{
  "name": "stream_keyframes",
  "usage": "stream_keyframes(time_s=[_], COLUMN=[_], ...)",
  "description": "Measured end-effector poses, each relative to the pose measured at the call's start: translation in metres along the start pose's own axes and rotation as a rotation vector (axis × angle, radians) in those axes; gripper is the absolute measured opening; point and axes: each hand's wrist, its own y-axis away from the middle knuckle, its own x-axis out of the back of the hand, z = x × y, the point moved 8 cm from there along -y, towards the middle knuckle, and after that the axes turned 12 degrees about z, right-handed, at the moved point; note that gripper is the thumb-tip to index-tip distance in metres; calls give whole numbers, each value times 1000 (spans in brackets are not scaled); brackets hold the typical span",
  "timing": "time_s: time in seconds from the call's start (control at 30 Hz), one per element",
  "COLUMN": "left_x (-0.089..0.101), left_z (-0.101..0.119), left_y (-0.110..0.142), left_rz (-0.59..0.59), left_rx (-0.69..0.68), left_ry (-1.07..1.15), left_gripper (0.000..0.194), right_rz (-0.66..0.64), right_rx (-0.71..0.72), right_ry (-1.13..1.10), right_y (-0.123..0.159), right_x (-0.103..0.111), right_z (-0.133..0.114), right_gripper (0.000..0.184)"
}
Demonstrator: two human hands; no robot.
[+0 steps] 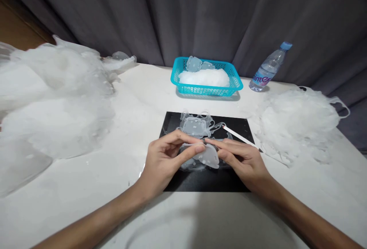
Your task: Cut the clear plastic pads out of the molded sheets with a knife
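Observation:
Above a black mat (206, 182), my left hand (164, 153) pinches a thin, translucent whitish molded piece (208, 155) between thumb and fingers. My right hand (242, 157) has its thumb and fingers closed at the right edge of the same piece; exactly what its fingertips grip is partly hidden. Under and behind the hands lies a translucent molded sheet (196, 126) with a rounded rectangular panel and looped edges. A slim white stick-shaped tool (241, 135) with a dark end rests across the mat's right side, near my right knuckles.
A turquoise basket (208, 90) behind the mat holds white translucent pieces (205, 77). A plastic water bottle (269, 67) stands at back right. Large translucent heaps cover the left (54, 100) and right (301, 122) of the white table (137, 100). A dark curtain (195, 15) hangs behind.

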Motion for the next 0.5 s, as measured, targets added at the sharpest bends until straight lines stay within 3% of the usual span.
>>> stream_keyframes(time_s=[0.5], left_x=[0], left_z=[-1], left_y=[1], left_rz=[5], left_rx=[-10], left_ry=[-18], left_gripper=[5], right_rz=[27], right_rx=[-6], right_ry=[43], right_y=[3], right_x=[0], right_z=[5], right_gripper=[31])
